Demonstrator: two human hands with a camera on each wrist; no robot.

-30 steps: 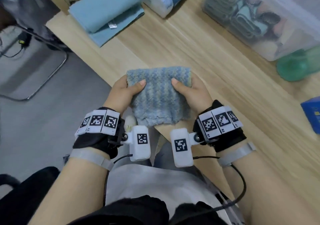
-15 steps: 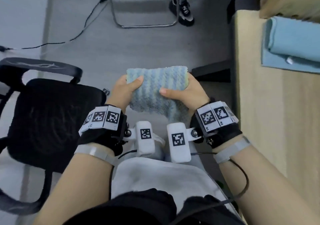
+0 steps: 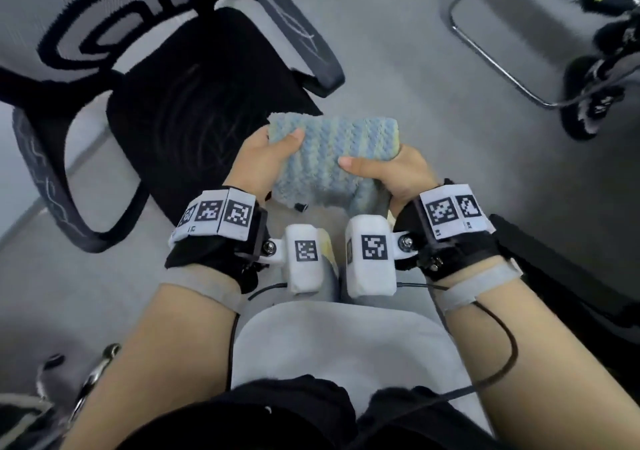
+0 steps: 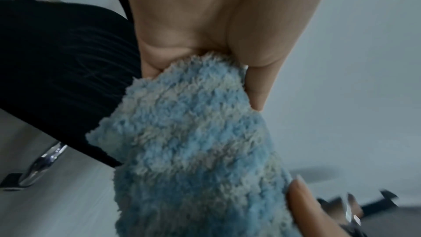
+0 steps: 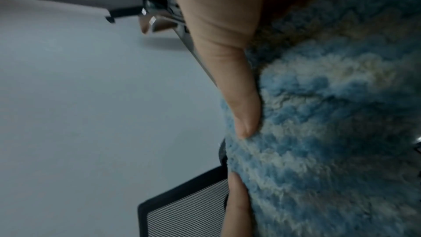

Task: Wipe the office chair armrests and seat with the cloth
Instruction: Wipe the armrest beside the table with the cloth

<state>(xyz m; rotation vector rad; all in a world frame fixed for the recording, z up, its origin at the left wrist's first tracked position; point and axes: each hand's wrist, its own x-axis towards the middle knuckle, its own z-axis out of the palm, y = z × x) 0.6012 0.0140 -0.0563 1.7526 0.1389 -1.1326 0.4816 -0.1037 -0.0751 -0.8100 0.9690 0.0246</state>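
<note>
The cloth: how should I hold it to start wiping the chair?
Keep the cloth folded as a thick pad and grip its short side edges from above, thumbs on top, as the left hand and right hand do now. Its flat underside probably suits the seat.

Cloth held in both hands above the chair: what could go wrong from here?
1. The cloth is folded thick, held between left hand and right hand; switching to one hand for wiping might let it unfold or drop.
2. The armrest is narrow and curved, so a bulky cloth may miss its edges.
3. The chair may shift under pressure.
</note>
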